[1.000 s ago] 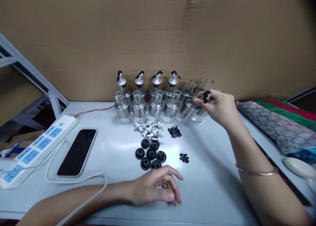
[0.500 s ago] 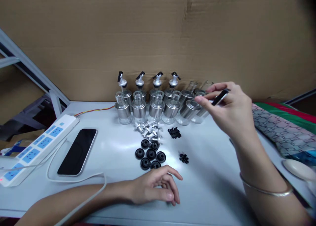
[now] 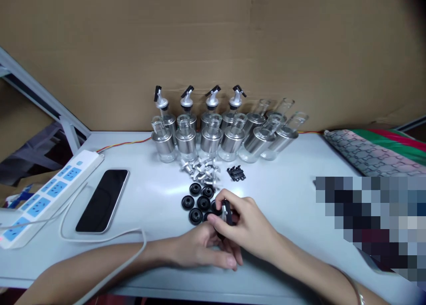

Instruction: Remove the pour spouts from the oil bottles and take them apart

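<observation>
My right hand (image 3: 248,225) is pinched on a small black and silver spout part (image 3: 226,211) just right of the black round stoppers (image 3: 199,203). My left hand (image 3: 203,249) rests on the white table (image 3: 286,194) right below it, fingers curled and touching the right hand; whether it holds anything is hidden. Behind lie a pile of silver spouts (image 3: 201,171) and small black clips (image 3: 236,173). Glass bottles with silver collars (image 3: 213,138) stand at the back, some with pourers fitted.
A black phone (image 3: 103,200) and a white power strip (image 3: 46,196) with its cable (image 3: 100,238) lie at the left. A patterned cloth (image 3: 369,152) lies at the right. A cardboard wall (image 3: 213,43) closes the back.
My right hand has come down from the bottles at the back right to the stoppers in front, carrying the small part. It now meets my left hand, which has barely moved.
</observation>
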### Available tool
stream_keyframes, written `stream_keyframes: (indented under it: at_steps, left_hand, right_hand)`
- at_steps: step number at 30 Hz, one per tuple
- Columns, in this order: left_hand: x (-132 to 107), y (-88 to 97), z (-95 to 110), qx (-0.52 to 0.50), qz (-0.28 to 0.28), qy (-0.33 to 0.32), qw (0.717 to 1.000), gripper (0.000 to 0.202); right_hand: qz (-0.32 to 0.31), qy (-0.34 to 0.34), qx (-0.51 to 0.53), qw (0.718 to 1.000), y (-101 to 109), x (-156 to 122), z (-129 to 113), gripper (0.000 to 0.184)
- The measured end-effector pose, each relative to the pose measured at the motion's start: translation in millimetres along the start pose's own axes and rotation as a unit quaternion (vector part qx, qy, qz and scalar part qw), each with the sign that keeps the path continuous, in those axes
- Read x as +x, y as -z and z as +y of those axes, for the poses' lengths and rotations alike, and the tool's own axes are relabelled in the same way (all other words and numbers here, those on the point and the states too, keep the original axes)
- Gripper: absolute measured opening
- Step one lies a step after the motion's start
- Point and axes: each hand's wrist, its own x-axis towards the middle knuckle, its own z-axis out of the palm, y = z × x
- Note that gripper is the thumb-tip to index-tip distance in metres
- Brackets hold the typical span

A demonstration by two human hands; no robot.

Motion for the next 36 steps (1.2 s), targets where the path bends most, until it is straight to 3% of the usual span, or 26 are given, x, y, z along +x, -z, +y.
stream_keyframes:
  at_steps: [7,16,20,28,36]
  left_hand:
    - [2.3,1.0,-0.4,0.005,0.004,0.032,0.999,0.053]
    - [2.3,-0.8,1.7,0.023,0.022,0.033,0.999,0.053]
    - [2.3,-1.1,0.1,0.006,0.034,0.030,0.999,0.055]
    - [1.0,-2.1,0.0,0.021,0.021,0.024,0.999,0.054]
    - [-2.8,-1.7,-1.8,0.071,0.025,0.040,0.996,0.044]
  right_hand:
    - [0.041,0.073,-0.067,0.994,1.2,-0.2,9.3,0.031]
    - [-0.025,0.205,-0.129,0.970,9.9,5.8,19.5,0.051]
    - [0.001,0.259,-0.166,0.952,10.5,8.7,22.9,0.064]
    - [0.052,0.316,-0.223,0.921,5.0,5.0,18.5,0.066]
    - [0.066,0.336,-0.244,0.908,-3.9,3.5,20.2,0.072]
